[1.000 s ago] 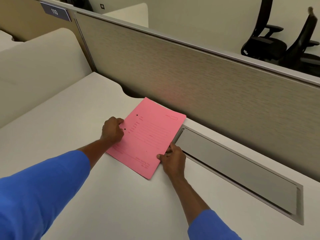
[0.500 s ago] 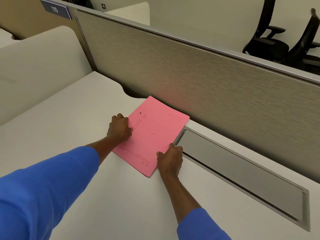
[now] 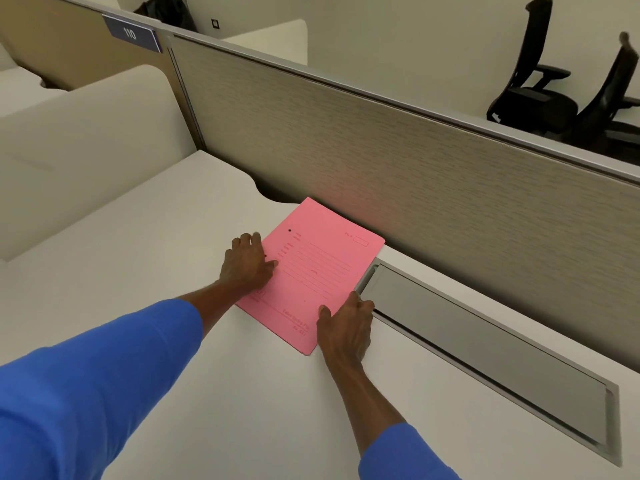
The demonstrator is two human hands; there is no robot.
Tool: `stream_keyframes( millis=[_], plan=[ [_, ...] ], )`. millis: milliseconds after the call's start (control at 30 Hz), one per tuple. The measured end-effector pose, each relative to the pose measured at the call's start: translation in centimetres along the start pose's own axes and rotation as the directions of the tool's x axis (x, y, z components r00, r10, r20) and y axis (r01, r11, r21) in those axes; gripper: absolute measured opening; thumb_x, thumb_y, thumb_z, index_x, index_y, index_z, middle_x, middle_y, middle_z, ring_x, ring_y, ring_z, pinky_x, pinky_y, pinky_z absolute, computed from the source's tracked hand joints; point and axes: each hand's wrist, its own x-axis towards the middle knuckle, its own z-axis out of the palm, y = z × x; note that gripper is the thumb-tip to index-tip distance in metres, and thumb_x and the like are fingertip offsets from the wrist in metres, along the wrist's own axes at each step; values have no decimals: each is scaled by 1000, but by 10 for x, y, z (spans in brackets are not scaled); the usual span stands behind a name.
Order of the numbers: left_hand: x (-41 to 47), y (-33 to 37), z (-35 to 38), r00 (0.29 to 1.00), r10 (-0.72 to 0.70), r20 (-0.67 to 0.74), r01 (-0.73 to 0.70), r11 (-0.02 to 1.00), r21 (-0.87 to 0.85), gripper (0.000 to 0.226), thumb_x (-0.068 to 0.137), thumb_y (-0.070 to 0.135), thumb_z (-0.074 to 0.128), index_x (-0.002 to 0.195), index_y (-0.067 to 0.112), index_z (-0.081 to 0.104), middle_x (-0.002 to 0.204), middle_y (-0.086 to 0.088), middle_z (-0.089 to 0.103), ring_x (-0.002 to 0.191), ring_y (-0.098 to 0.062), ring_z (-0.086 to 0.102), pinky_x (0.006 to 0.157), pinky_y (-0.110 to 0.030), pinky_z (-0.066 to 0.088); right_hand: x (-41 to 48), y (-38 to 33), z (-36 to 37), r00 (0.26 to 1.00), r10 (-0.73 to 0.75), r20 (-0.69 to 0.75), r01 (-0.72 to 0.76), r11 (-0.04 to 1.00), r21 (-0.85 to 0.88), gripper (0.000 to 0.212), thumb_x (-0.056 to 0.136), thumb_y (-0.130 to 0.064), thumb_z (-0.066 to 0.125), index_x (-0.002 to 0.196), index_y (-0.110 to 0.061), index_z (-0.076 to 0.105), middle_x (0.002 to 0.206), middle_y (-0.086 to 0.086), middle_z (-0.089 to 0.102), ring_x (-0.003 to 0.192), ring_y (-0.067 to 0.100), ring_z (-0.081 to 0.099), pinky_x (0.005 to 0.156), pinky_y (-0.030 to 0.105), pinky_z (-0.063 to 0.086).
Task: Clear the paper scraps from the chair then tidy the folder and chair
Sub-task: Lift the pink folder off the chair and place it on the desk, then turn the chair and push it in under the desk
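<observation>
Office — cubicle partition, swivel chairs.

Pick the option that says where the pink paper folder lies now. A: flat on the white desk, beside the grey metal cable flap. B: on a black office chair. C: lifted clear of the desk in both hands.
A: the pink paper folder lies flat on the white desk, its right edge beside the grey metal cable flap, with the left hand and right hand at its sides.

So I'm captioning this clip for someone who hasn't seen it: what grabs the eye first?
The pink folder lying flat on the pale desk, its far corner against the grey partition. The left hand rests on its left edge and the right hand at its near right edge, beside a grey metal flap set into the desk.
</observation>
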Motion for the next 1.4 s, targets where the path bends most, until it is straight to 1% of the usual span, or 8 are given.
stream_keyframes(
  millis=[233, 333, 433, 567, 733, 1033, 1200, 1400],
  plan=[
    [-70, -18, -14, 983, 75, -166, -64, 996, 70, 32, 96, 36, 63, 113, 10, 69, 117, -10, 66, 114, -33, 59, 86, -44, 54, -64, 26, -12, 996, -57, 62, 56, 998, 15, 59, 92, -32, 72, 144, -21, 47, 133, 3, 51, 121, 23, 59, 87, 39, 53],
    [-117, -30, -21, 996, 41, -78, -37, 998, 46, 26, 99, 41, 56, 93, 19, 68, 100, -5, 73, 98, -33, 70, 75, -37, 51, -107, 37, -13, 991, -97, 96, 95, 995, 28, 52, 91, -32, 71, 139, -29, 50, 129, -5, 51, 115, 19, 64, 89, 38, 55],
    [-169, -52, -23, 1000, -1, -9, 0, 1000, -9, 30, 99, 47, 58, 86, 20, 65, 92, -2, 75, 89, -32, 73, 72, -34, 49, -157, 42, -13, 982, -117, 149, 112, 993, 43, 45, 90, -33, 70, 131, -36, 51, 123, -11, 50, 110, 12, 65, 86, 35, 55],
    [-249, -98, -24, 998, -11, 69, 21, 989, -148, 29, 96, 46, 64, 85, 20, 67, 82, 4, 74, 82, -26, 71, 70, -32, 50, -228, 46, -21, 959, -144, 243, 143, 989, 23, 34, 91, -34, 70, 122, -39, 57, 116, -16, 52, 96, 1, 64, 82, 29, 50],
    [-360, -174, -25, 982, 20, 186, 24, 972, -235, 23, 94, 45, 67, 87, 23, 71, 81, 9, 75, 79, -17, 71, 75, -34, 58, -325, 48, -23, 930, -194, 312, 207, 978, -10, 26, 92, -35, 69, 117, -38, 61, 111, -16, 57, 88, 1, 63, 80, 28, 48],
    [-531, -277, -37, 969, 23, 244, 34, 973, -227, 24, 96, 49, 65, 93, 26, 72, 85, 8, 75, 82, -15, 70, 75, -39, 60, -486, 55, -25, 886, -198, 420, 248, 966, -67, 20, 91, -39, 71, 110, -36, 66, 102, -17, 65, 87, 3, 62, 78, 27, 49],
    [-614, -316, -31, 925, -11, 380, 89, 978, -190, 18, 97, 47, 67, 97, 30, 72, 91, 9, 74, 85, -12, 69, 75, -36, 58, -548, 84, -32, 812, -186, 553, 327, 930, -169, 19, 90, -42, 72, 108, -36, 69, 103, -13, 68, 92, 9, 62, 76, 27, 45],
    [-694, -337, -7, 848, -87, 522, 210, 961, -180, 24, 95, 52, 67, 103, 30, 69, 98, 6, 73, 93, -16, 70, 85, -42, 61, -592, 105, -34, 692, -188, 697, 463, 856, -228, 16, 91, -48, 70, 102, -42, 60, 99, -17, 65, 83, -8, 54, 67, 10, 34]
  ],
)
